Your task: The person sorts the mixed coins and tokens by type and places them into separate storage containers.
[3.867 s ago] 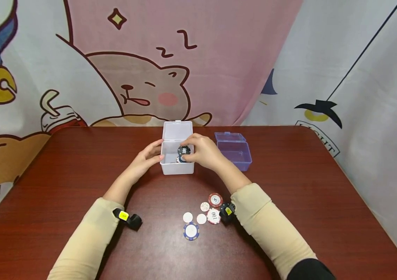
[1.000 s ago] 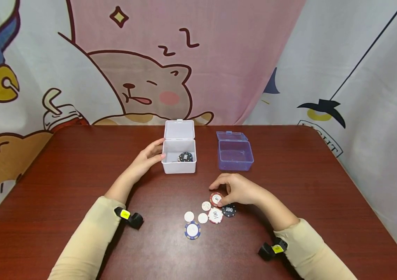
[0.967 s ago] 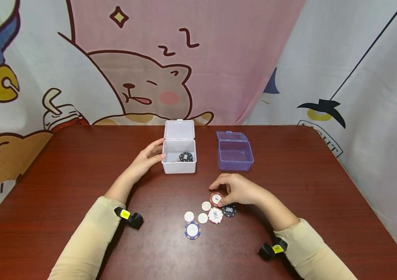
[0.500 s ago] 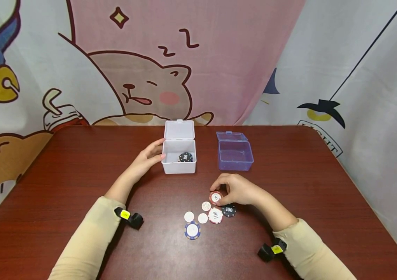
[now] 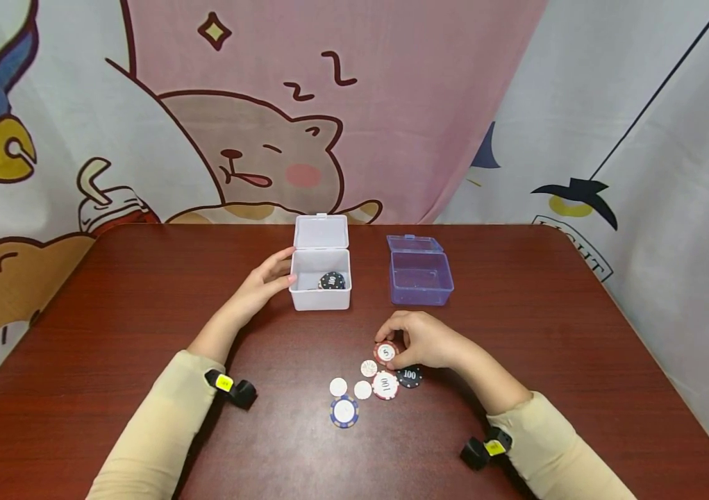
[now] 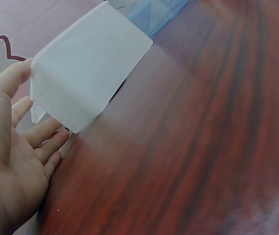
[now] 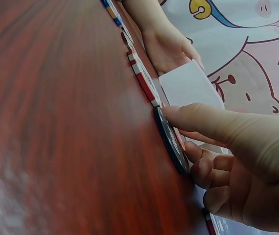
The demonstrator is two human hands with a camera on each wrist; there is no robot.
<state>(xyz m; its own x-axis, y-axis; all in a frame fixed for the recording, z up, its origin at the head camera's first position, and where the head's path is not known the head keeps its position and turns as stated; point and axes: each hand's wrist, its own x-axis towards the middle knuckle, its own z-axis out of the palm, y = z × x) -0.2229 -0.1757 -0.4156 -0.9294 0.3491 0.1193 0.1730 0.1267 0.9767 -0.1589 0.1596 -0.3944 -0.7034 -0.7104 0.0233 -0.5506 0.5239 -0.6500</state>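
Note:
My right hand [image 5: 426, 340] pinches a red-edged poker chip [image 5: 385, 353] marked 5 between thumb and fingers, low over the table. A black 100 chip [image 5: 410, 376] and a white 100 chip [image 5: 385, 385] with red edge marks lie right beside it. My left hand [image 5: 263, 285] touches the left side of an open white box [image 5: 319, 299], its thumb [image 6: 17, 78] at the rim in the left wrist view and its other fingers loosely bent along the side. Inside the box lies a black 100 chip [image 5: 332, 280], overlapping another chip mostly hidden underneath.
Small white discs [image 5: 338, 387] and a blue-edged chip [image 5: 344, 412] lie nearer me on the brown table [image 5: 173, 278]. An open blue see-through box [image 5: 421, 292] stands right of the white one. A printed cloth [image 5: 429, 104] hangs behind the table.
My right hand has let go of the black chip in the white box and moved to the table chips. The red chip has shifted slightly away from me. My left hand stays at the box.

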